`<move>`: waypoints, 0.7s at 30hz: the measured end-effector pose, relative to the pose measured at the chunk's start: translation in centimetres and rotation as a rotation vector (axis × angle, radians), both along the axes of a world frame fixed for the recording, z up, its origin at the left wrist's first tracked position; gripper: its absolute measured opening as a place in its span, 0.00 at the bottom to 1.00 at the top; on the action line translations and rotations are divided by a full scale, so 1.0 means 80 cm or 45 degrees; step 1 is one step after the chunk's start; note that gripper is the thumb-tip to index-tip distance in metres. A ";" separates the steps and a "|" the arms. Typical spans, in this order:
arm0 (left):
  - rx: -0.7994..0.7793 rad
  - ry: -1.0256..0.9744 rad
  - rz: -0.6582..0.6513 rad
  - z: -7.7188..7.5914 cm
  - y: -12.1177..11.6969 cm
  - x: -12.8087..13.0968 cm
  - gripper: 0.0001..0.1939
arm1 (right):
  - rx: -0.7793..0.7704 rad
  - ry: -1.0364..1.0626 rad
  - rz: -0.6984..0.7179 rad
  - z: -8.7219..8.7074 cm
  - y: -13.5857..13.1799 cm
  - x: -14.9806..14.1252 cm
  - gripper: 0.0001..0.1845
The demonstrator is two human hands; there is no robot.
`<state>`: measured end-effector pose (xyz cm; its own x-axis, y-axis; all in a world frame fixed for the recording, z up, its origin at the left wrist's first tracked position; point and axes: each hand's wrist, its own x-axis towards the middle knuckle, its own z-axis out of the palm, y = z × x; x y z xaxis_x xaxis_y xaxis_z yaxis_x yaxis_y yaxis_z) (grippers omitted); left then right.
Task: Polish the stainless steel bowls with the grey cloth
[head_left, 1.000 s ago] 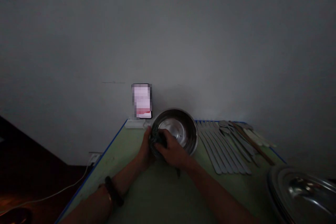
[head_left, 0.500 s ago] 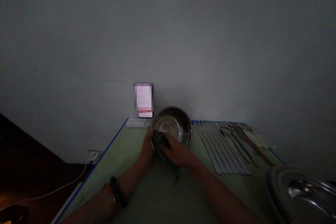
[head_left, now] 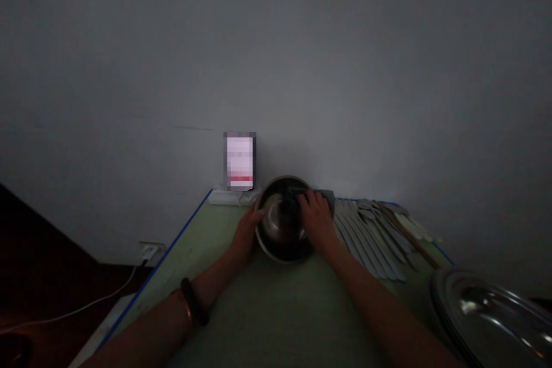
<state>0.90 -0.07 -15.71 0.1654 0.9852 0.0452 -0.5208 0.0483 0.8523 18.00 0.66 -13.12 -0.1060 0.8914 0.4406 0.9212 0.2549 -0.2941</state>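
A shiny metal bowl (head_left: 273, 219) is tipped so that its inside faces me, just in front of the wall. My left hand (head_left: 249, 229) grips its left rim, with the thumb lying over the edge. At the right rim, my right hand (head_left: 317, 215) holds a dark cloth (head_left: 328, 200) against the bowl. Part of this cloth hangs over the rim on the outer side; the rest is hidden under my fingers or lost in the dark inside of the bowl.
Right of the bowl lies a row of table knives (head_left: 366, 244), then several spoons (head_left: 366, 206) and chopsticks (head_left: 409, 236). Metal oval trays (head_left: 444, 293) are stacked at the near right. A lit phone (head_left: 240, 161) leans on the wall behind a white power strip (head_left: 224, 196).
My right hand and the cloth have gone from the bowl's near left rim to its right rim. The bowl has shifted slightly right in view.
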 end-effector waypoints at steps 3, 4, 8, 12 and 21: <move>-0.123 -0.054 -0.079 0.004 -0.001 0.002 0.23 | 0.062 0.142 -0.031 0.004 0.015 -0.023 0.18; -0.166 -0.078 -0.097 0.006 -0.001 0.002 0.23 | 0.072 0.201 -0.031 0.005 0.020 -0.033 0.17; -0.286 -0.170 -0.153 0.011 0.004 -0.001 0.23 | 0.023 0.432 0.029 0.008 0.028 -0.077 0.19; -0.386 -0.201 -0.159 0.018 0.007 -0.007 0.27 | -0.144 0.543 0.245 0.014 0.011 -0.097 0.17; -0.247 -0.132 -0.013 0.027 0.002 -0.011 0.18 | -0.660 0.304 0.698 0.014 -0.044 -0.061 0.21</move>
<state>0.02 0.13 -13.53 0.1797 0.9754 -0.1276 -0.6037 0.2118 0.7686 13.08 -2.86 -11.98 -0.5445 0.8373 0.0495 0.6011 0.4306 -0.6732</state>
